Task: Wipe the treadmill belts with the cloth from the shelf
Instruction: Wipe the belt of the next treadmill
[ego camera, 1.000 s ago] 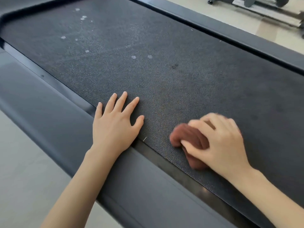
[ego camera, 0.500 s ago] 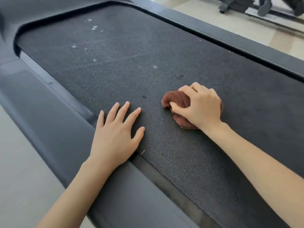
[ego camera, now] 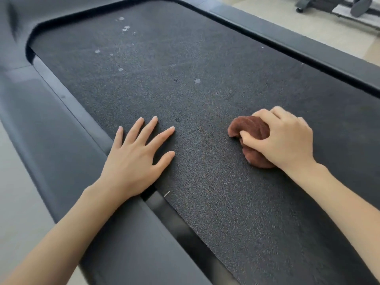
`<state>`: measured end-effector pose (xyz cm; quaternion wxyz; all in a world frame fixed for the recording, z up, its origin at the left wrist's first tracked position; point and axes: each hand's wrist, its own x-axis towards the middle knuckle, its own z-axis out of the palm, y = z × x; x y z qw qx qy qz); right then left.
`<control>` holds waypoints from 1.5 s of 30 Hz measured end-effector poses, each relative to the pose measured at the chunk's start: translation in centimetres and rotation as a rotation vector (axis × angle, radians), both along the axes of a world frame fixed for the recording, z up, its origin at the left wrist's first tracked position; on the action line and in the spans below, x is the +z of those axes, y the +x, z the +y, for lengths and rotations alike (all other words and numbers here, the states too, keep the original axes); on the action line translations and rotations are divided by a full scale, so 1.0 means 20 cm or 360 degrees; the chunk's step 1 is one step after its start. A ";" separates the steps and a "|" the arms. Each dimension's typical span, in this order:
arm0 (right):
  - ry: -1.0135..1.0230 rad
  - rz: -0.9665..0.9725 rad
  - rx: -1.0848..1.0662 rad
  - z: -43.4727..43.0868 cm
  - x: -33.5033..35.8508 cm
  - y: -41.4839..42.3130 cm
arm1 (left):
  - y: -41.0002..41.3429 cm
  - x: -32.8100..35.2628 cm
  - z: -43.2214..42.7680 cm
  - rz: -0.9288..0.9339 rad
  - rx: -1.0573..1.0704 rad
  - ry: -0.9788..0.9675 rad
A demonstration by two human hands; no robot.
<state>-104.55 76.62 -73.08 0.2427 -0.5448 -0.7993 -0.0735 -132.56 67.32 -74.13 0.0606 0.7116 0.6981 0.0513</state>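
Observation:
The black textured treadmill belt [ego camera: 205, 58] fills most of the view. A bunched brown cloth [ego camera: 249, 130] lies on it at the middle right, and my right hand [ego camera: 285, 138] is closed over it, pressing it to the belt. My left hand [ego camera: 135, 159] lies flat, fingers spread, on the belt's left edge, its heel over the side rail. Several pale specks [ego camera: 123, 29] and a light spot [ego camera: 197, 80] dot the belt farther away; a small dark spot [ego camera: 177, 119] sits just beyond my left fingers.
A dark grey side rail [ego camera: 51, 130] runs along the left of the belt, another [ego camera: 308, 50] along the right. Pale floor [ego camera: 12, 202] shows at the left. Other gym equipment [ego camera: 329, 5] stands at the top right.
My right hand swept the cloth away from me along the belt, then slid it to the right. My left hand stayed flat at the belt's left edge. The camera view shifted.

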 end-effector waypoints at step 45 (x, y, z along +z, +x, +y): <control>-0.0170 -0.0084 0.0007 0.83 0.02 -1.16 | -0.49 0.06 0.06 0.0124 0.0148 -0.0064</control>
